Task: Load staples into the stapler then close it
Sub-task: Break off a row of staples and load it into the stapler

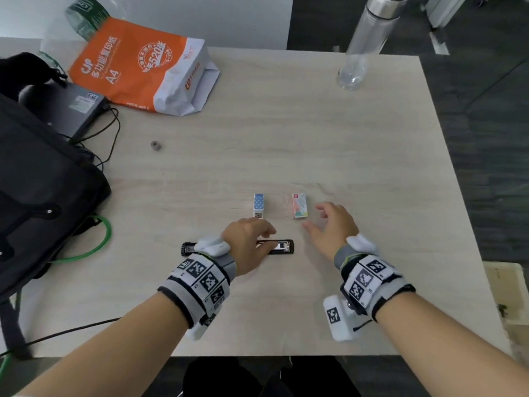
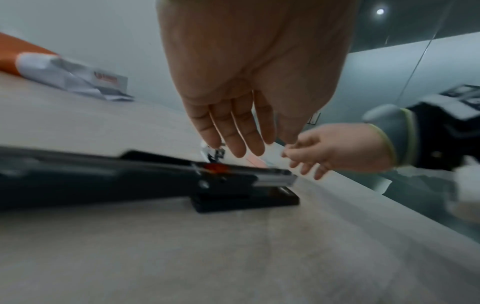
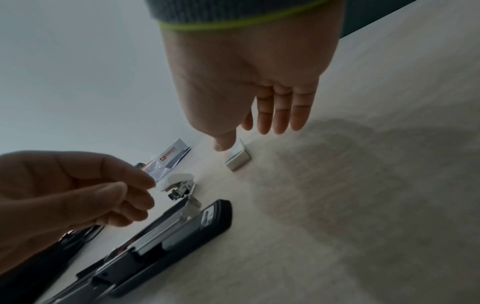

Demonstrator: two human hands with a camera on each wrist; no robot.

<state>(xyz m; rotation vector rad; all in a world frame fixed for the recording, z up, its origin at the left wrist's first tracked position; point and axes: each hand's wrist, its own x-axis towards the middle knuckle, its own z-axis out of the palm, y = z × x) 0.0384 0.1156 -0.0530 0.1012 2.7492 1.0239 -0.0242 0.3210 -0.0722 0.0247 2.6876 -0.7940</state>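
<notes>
Stapler (image 1: 282,247) lay flat and opened out along the near part of the surface (image 1: 315,124), its black lid folded back to the left and its metal channel facing up, presumably so a strip could drop straight in. The left hand (image 1: 247,239) hovered over the channel with fingers slack and slightly apart, clamped on nothing; in the left wrist view the fingertips (image 2: 240,151) hung just above the rail, and I could not tell whether any of them touched it. That hand seemed placed to steady the stapler. The right hand (image 1: 333,227) was spread too, thumb and fingers parted and empty, reaching toward the small pink box (image 1: 299,206) just beyond it. The thumb sat near the box in the right wrist view, not yet touching. That box probably held the staples, which would explain the reach. A second small stapler with a blue dotted top (image 1: 259,204) sat just beyond the left hand. Farther off stood an orange paper pack (image 1: 128,67), a clear bottle (image 1: 363,50) and a black bag (image 1: 43,181).
</notes>
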